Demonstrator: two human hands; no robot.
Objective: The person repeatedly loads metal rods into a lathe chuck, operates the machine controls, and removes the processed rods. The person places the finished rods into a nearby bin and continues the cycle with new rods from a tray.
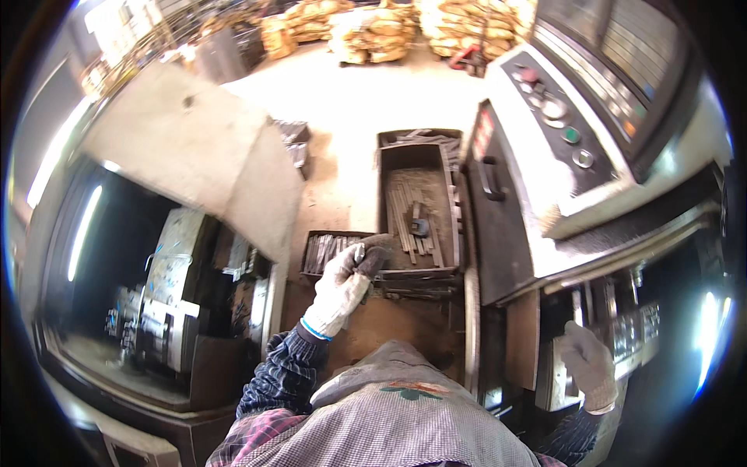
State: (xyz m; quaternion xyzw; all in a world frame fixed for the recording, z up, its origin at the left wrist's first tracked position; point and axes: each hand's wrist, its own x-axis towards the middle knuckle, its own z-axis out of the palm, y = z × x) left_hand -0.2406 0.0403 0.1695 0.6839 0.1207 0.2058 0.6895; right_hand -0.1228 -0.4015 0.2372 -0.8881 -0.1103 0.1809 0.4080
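Observation:
My left hand (342,284), in a white work glove with dark, dirty fingertips, is raised in front of me. Its fingers are curled together; what they hold, if anything, is hidden. Just beyond it lie a small tray of short metal bars (327,251) and a long dark metal bin (381,198). Inside that bin are loose metal strips (403,214) and a small dark block (420,224). On the right, my gloved right hand (589,364) reaches into the machine opening beside a shiny metal fixture (626,335). Its fingers are blurred and partly hidden.
A control panel (572,132) with knobs and buttons stands at the right, above a dark cabinet door (498,202). Another machine (194,140) with an open window is on the left. Filled yellowish sacks (369,35) are stacked at the back beyond the bright floor.

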